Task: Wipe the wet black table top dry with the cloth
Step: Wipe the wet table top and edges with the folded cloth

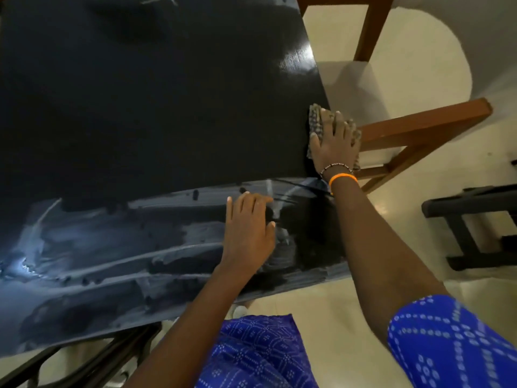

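Pressing grey checked cloth flat, right hand at black counter right edge; streaks lie nearer, beside open, empty left hand.

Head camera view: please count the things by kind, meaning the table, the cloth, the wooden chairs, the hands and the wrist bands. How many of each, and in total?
Black glossy table top: 1
Grey checked cloth: 1
Brown wooden chairs: 2
Hands, left hand and right hand: 2
Wrist bands, orange band and beaded bracelet: 2
Total: 8
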Demonstrator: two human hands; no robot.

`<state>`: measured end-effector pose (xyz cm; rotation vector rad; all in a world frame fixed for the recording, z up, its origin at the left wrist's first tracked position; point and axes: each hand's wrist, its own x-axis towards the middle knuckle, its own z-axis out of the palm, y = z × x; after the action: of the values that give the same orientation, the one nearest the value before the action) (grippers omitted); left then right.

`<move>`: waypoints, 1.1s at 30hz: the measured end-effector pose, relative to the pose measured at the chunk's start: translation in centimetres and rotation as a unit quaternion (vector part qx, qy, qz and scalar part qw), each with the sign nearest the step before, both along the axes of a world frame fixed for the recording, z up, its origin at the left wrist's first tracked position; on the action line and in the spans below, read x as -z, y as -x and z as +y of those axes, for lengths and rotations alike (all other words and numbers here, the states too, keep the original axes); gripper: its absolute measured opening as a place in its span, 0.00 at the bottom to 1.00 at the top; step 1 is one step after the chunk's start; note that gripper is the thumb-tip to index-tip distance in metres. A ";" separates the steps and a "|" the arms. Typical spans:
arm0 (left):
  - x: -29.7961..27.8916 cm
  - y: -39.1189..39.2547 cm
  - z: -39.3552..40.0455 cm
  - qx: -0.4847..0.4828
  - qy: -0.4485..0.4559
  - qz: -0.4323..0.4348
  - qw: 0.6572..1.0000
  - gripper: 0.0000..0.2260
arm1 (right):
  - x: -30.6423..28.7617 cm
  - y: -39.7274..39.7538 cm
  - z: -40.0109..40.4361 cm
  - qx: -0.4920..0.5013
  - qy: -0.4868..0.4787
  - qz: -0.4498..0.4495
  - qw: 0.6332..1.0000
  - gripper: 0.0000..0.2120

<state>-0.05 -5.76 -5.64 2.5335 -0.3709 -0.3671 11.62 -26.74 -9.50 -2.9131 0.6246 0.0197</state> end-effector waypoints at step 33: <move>0.8 4.2 32.6 -0.392 0.037 -0.062 0.917 0.21 | 0.2 7.6 45.2 -0.348 -0.015 0.018 0.937 0.32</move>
<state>-4.20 26.86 -6.42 2.3949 0.5758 0.1187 4.05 18.50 -9.68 -2.9370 -0.4244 0.1641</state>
